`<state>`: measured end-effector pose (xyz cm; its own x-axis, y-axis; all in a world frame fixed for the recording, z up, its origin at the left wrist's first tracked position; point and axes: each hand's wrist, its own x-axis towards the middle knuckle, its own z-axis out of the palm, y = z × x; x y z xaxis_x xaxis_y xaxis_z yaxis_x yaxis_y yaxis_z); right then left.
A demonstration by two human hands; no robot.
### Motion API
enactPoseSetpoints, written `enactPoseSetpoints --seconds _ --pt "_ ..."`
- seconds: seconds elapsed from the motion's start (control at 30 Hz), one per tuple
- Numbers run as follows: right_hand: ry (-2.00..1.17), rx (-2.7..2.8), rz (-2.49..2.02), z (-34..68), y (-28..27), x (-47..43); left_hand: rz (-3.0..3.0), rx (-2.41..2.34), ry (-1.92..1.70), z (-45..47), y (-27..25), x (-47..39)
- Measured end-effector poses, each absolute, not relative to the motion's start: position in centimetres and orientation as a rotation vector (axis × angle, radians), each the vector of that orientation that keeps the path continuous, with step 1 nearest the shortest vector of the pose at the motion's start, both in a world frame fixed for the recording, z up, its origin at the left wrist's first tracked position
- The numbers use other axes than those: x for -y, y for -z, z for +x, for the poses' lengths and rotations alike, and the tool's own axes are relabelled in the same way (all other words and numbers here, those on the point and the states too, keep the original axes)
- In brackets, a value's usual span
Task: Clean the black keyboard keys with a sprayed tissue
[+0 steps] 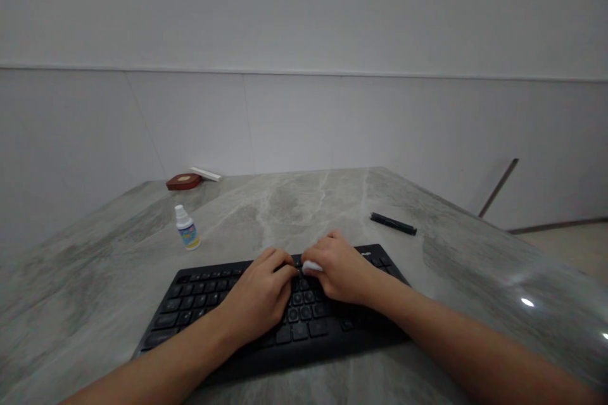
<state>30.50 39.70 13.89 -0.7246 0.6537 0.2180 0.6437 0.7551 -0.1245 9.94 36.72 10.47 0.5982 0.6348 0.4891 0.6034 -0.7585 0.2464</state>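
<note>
A black keyboard [304,329] lies on the marbled table, slightly askew, with both hands over its middle. My left hand [263,291] is curled at the keyboard's far edge, its fingers bent over that edge and its thumb by the upper keys. Close beside it, my right hand [339,269] is closed around a small white wad [312,266], which looks like tissue or cotton and is pressed near the top row of keys. The rest of the wad is hidden by the fingers.
A small white bottle [187,228] with a colourful label stands behind the keyboard on the left. To the right lies a black pen [393,224]. A reddish-brown case [183,181] and a flat white object [206,174] sit at the far left, near the wall.
</note>
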Motion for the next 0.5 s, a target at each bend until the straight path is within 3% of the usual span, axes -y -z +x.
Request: enactPoseSetpoints --seconds 0.5 --pt "0.019 2.727 -0.979 30.30 -13.35 -40.40 2.774 -1.096 -0.820 9.81 -10.42 -36.53"
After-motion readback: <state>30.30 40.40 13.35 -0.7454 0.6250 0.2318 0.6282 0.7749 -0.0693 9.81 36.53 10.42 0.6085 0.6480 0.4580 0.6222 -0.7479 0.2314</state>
